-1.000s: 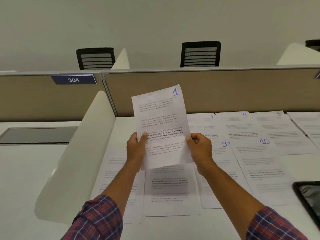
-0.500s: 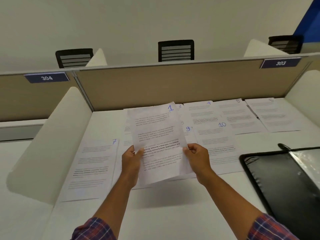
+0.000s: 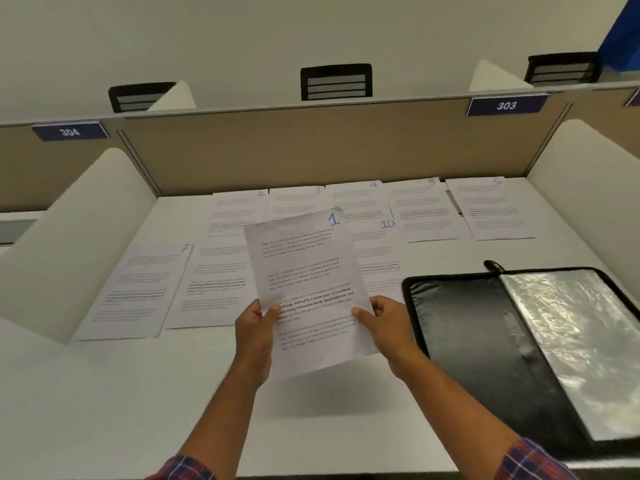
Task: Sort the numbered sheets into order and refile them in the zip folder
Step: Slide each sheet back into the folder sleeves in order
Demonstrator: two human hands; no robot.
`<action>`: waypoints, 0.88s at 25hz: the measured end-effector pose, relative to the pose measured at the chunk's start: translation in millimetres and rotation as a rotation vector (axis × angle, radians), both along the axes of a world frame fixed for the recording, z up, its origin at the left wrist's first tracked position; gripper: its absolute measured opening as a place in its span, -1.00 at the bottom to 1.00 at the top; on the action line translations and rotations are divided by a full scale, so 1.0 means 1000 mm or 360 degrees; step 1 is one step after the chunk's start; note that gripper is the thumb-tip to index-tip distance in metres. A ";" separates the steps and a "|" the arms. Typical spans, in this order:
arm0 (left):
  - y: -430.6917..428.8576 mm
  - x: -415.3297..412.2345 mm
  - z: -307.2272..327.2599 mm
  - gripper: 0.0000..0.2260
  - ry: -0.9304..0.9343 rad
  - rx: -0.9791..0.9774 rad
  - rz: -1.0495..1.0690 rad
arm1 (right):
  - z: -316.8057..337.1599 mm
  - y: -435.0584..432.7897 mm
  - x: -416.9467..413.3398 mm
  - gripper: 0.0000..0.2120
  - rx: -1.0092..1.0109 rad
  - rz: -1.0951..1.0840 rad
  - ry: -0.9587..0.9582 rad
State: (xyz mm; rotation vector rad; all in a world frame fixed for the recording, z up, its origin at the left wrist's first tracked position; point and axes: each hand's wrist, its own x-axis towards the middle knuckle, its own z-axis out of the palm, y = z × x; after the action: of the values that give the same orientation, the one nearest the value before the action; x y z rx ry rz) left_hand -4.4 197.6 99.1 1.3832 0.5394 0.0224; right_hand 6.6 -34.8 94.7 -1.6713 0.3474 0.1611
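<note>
I hold sheet 1 (image 3: 306, 271) up above the desk, its blue number at the top right. My left hand (image 3: 256, 336) pinches its lower left edge and my right hand (image 3: 384, 325) its lower right edge. Flat on the desk behind lie sheet 2 (image 3: 239, 211), sheet 3 (image 3: 296, 202), sheet 4 (image 3: 356, 200), sheet 5 (image 3: 422, 209) and sheet 6 (image 3: 491, 209) in a row. Nearer lie sheet 7 (image 3: 138, 292), an unnumbered-looking sheet (image 3: 214, 285) and sheet 10 (image 3: 379, 258), partly hidden. The black zip folder (image 3: 467, 327) lies open at the right, clear sleeves showing.
A tan partition (image 3: 311, 150) closes the desk's back, with white side dividers (image 3: 79, 237) left and right. Labels 304 and 303 hang on the partition. Black chair backs (image 3: 336, 81) show behind. Bare white desk (image 3: 121, 410) lies in front of the sheets.
Both hands have lowered sheet 1 toward the desk and the view has swung right and down, bringing the open zip folder and sheets 5 and 6 into sight.
</note>
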 end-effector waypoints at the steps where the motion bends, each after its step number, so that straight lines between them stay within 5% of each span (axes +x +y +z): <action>1: -0.010 -0.009 0.000 -0.82 0.0000 -0.0025 0.0004 | 0.000 -0.010 -0.009 -0.98 -0.0004 0.0000 -0.0010; 12: -0.101 -0.107 0.010 -0.83 -0.0007 -0.0128 -0.0109 | -0.002 -0.094 -0.130 -0.92 0.0255 -0.0228 0.0037; 22: -0.212 -0.208 0.000 -0.85 0.0078 -0.0149 -0.0363 | 0.015 -0.206 -0.222 -0.94 0.0021 -0.0189 -0.0014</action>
State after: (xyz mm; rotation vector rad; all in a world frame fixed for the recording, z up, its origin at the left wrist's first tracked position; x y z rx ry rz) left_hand -212.4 -14.7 98.9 1.3488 0.4153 -0.2192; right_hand -215.2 -241.0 110.1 -1.6331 0.4364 0.0674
